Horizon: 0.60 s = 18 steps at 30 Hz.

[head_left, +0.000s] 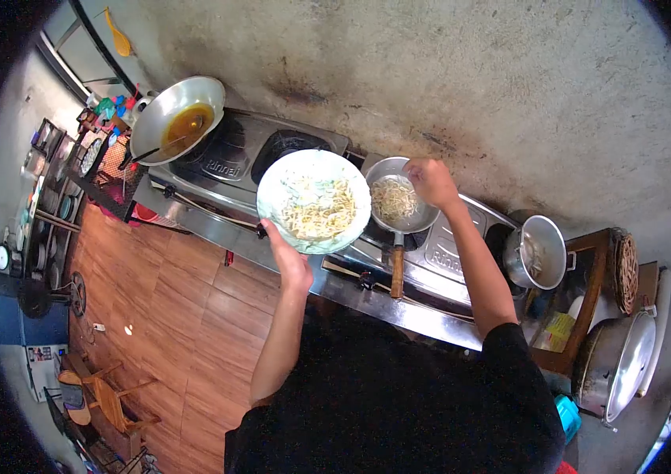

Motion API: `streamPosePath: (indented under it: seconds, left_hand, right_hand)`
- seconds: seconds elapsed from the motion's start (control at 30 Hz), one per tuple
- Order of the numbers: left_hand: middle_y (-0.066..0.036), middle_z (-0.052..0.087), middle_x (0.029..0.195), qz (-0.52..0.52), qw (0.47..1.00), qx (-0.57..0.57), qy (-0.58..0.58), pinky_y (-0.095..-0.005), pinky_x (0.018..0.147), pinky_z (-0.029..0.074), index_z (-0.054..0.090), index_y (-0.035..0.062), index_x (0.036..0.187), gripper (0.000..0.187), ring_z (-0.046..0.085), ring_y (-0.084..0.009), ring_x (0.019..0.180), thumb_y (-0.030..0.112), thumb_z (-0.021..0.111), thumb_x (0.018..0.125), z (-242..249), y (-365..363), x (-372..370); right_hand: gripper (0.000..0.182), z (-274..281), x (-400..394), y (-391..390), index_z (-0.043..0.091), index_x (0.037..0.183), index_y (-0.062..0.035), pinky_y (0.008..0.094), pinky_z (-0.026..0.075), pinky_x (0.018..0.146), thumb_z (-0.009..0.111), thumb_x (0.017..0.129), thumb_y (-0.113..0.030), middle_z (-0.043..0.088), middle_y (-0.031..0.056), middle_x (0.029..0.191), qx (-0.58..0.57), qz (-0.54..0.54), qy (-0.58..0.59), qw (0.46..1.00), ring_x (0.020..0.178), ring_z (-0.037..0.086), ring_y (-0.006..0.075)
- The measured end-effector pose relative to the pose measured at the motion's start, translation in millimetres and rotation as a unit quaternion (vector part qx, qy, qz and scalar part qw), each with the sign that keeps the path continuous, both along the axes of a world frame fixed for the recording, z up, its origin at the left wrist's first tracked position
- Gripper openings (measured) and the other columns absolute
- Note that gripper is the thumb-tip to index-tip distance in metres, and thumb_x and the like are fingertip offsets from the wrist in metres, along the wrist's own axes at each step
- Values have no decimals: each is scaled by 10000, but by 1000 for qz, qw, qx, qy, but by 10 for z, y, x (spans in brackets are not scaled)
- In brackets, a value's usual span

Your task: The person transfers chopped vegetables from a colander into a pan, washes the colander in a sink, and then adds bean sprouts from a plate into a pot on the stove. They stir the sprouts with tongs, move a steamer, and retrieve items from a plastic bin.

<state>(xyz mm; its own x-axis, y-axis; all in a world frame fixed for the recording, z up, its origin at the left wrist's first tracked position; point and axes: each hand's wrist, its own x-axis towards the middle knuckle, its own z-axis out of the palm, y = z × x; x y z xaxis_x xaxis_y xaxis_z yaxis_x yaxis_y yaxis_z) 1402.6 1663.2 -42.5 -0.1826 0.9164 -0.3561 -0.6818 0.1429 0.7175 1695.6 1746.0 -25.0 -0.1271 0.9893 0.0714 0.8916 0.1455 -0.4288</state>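
My left hand (292, 262) grips the near left edge of a pale plate (274, 186), which it holds up over the front of the stove. Bean sprouts (327, 213) lie spread over the plate. Just right of it, a small saucepan (385, 166) with a wooden handle (397, 272) sits on a burner, with more bean sprouts (393, 197) inside. Over the saucepan's far right rim is my right hand (434, 186), its fingers curled together and pointing down. Whatever those fingers may hold is hidden.
A wok (146, 134) with brown oil stands on the left of the gas stove (217, 158). To the right are a metal pot (514, 261) and a large pot (588, 371). A concrete wall (430, 71) rises behind the stove.
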Motion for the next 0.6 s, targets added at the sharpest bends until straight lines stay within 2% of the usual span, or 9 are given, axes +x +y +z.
streamPosePath:
  seconds: [0.07,0.1,0.17,0.23,0.3,0.33,0.4,0.5,0.6]
  left_hand:
    - [-102,358,1466,-3,1000,-4,0,-361,1068,328,232,81,1470,743,388,-235,1317,612,305,955,20,-2,23]
    - [-101,359,1466,-14,1000,10,2,-353,1067,328,233,77,1470,747,389,-232,1316,613,306,954,18,-8,31]
    - [-100,360,1466,-31,999,22,6,-345,1067,328,233,72,1469,752,389,-228,1316,615,307,953,28,-55,64]
    - [-100,358,1467,-50,999,14,-4,-345,1067,328,233,65,1467,760,388,-227,1316,619,303,952,78,-94,152]
    - [-110,355,1468,-66,998,23,-9,-363,1077,319,235,59,1464,739,385,-232,1320,602,280,964,75,-133,205]
    - [-120,352,1468,-76,997,29,-14,-382,1087,309,237,52,1460,719,381,-236,1324,584,256,976,63,-147,219]
    - [-117,378,1445,-69,997,31,-9,-379,1071,330,253,48,1450,719,400,-235,1305,587,261,975,-38,-159,218]
    - [-89,418,1404,-61,998,-35,1,-359,965,438,293,112,1443,740,448,-219,1253,651,287,937,-134,-164,124]
    - [-80,427,1399,-58,998,-18,6,-351,954,442,301,122,1441,736,452,-219,1247,656,277,936,-202,-167,33]
  right_hand:
    - [208,137,-66,-10,669,953,-18,421,525,746,599,757,-15,671,198,921,84,2,137,987,811,667,325]
    - [208,265,-155,-42,669,953,-18,421,525,746,599,757,-15,671,198,921,85,2,137,987,811,667,325]
    - [234,460,-437,-134,640,1049,-19,372,519,799,596,866,-158,654,182,1001,51,72,201,976,932,651,285]
    - [367,484,-852,-301,584,1180,-45,414,450,937,546,927,-307,572,190,1209,26,173,143,974,1109,567,320]
    - [459,196,-1088,-267,545,1247,-56,446,368,1020,475,957,-405,509,181,1297,70,201,87,973,1212,478,343]
    - [455,113,-1226,-321,539,1267,-55,447,374,1010,468,959,-382,524,174,1287,114,181,85,973,1207,474,369]
    - [397,89,-1432,-431,577,1192,-43,452,379,987,497,941,-341,559,172,1201,81,213,131,965,1163,494,366]
    - [190,85,-1518,-583,637,947,-47,462,399,907,575,835,-187,574,126,992,11,344,163,925,1021,547,307]
    - [201,158,-1462,-615,635,985,-42,447,392,933,574,831,-155,573,135,1019,-36,339,125,932,1055,536,319]
